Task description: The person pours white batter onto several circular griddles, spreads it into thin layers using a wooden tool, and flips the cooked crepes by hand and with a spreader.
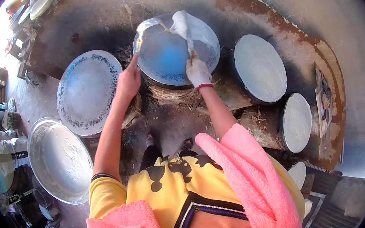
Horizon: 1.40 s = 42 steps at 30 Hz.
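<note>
A round griddle (163, 62) stands in front of me, its top dusted white with a dark speckled rim. My right hand (198, 71), in a white glove, is closed round the lower end of a white-coated stick (189, 41) reaching over the griddle. A thin white sheet (197, 29) of batter or dough lies around the stick's far end. My bare left hand (128, 82) is at the griddle's left edge, index finger stretched forward, other fingers curled. A pale strip (149, 23) runs from near its fingertips toward the stick; blur hides the exact grip.
Another griddle (90, 93) stands at left, above a wide metal basin (59, 159) with white residue. Two white-topped round griddles, one larger (260, 69) and one smaller (297, 122), stand at right. A curved brown-edged ledge (270, 11) runs behind. A pink towel (252, 173) hangs over my shoulders.
</note>
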### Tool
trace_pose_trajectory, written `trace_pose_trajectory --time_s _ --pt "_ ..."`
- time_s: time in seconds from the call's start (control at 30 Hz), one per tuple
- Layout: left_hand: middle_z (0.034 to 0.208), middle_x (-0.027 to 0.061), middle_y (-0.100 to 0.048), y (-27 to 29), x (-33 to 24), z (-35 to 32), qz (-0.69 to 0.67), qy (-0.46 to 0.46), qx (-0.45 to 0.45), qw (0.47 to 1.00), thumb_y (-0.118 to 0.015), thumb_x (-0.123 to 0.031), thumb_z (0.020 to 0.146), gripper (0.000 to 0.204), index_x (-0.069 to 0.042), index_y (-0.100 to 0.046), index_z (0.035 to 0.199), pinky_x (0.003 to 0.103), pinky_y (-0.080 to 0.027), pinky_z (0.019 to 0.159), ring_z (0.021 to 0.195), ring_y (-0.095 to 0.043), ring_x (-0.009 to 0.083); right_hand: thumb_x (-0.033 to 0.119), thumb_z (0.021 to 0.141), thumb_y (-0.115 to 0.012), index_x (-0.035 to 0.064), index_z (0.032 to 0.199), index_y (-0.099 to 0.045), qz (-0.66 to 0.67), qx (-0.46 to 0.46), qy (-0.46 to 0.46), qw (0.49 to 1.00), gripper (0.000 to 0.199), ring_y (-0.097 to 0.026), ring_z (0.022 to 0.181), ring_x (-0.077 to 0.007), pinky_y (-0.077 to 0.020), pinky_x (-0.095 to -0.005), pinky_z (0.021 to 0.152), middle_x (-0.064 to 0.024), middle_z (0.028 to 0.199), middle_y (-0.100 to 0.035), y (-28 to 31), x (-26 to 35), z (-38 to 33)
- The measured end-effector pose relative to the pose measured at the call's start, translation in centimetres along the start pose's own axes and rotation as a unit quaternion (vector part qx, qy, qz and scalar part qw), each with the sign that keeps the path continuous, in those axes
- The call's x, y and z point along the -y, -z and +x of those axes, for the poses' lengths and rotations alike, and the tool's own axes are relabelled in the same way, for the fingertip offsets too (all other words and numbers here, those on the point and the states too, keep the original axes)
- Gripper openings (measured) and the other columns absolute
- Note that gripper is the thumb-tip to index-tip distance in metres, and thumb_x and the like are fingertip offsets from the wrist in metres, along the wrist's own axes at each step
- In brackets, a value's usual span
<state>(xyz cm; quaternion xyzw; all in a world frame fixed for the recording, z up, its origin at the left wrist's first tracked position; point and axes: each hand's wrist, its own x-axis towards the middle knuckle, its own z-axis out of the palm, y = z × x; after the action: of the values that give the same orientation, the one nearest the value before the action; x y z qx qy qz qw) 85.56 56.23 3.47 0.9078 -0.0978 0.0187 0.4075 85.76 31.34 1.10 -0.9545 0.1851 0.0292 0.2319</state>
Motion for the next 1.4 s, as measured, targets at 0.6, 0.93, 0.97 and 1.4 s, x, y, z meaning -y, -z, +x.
trace_pose_trajectory --time_s 0.6,0.93,0.97,1.4 --pt "0.093 0.0245 -0.062 -3.4 1.3 -1.9 0.023 0.016 -0.038 0.999 -0.044 -0.008 0.085 0.048 -0.01 -0.041 0.133 0.045 -0.047 0.07 0.082 -0.06 0.0403 0.037 0.089 -0.042 0.022 0.137 -0.035 -0.034 0.105 0.08 0.991 0.051 -0.056 0.102 -0.0405 -0.0429 -0.051 0.087 -0.022 0.108 -0.059 2.3 -0.5 2.2" --pt "0.064 0.0086 -0.056 -1.7 1.1 8.7 -0.155 0.049 0.004 0.987 -0.047 -0.013 0.09 0.044 -0.006 -0.042 0.133 0.03 -0.042 0.052 0.055 -0.055 0.0191 0.035 0.089 -0.042 0.0136 0.137 -0.034 0.009 0.092 0.164 0.982 0.053 -0.056 0.1 -0.0385 -0.0446 -0.0467 0.087 -0.0218 0.108 -0.059 4.0 -4.6 4.1" --pt "0.071 0.0159 -0.062 -3.2 3.6 11.0 -0.079 0.013 -0.021 0.997 -0.047 -0.015 0.089 0.045 -0.006 -0.042 0.133 0.035 -0.046 0.058 0.063 -0.062 0.0283 0.035 0.088 -0.044 0.0113 0.134 -0.038 -0.016 0.132 0.137 0.982 0.052 -0.056 0.1 -0.0395 -0.0444 -0.0466 0.088 -0.0225 0.108 -0.059 3.6 -2.0 3.2" --pt "0.092 0.0196 -0.058 -1.4 4.2 -1.1 0.34 0.1 0.096 0.93 -0.044 -0.017 0.091 0.059 -0.024 -0.018 0.144 0.046 -0.048 0.069 0.082 -0.061 0.0377 0.038 0.089 -0.043 0.0204 0.129 -0.046 0.021 0.169 0.154 0.973 0.044 -0.058 0.096 -0.039 -0.0468 -0.0422 0.084 -0.0213 0.106 -0.06 3.6 -1.1 0.8"
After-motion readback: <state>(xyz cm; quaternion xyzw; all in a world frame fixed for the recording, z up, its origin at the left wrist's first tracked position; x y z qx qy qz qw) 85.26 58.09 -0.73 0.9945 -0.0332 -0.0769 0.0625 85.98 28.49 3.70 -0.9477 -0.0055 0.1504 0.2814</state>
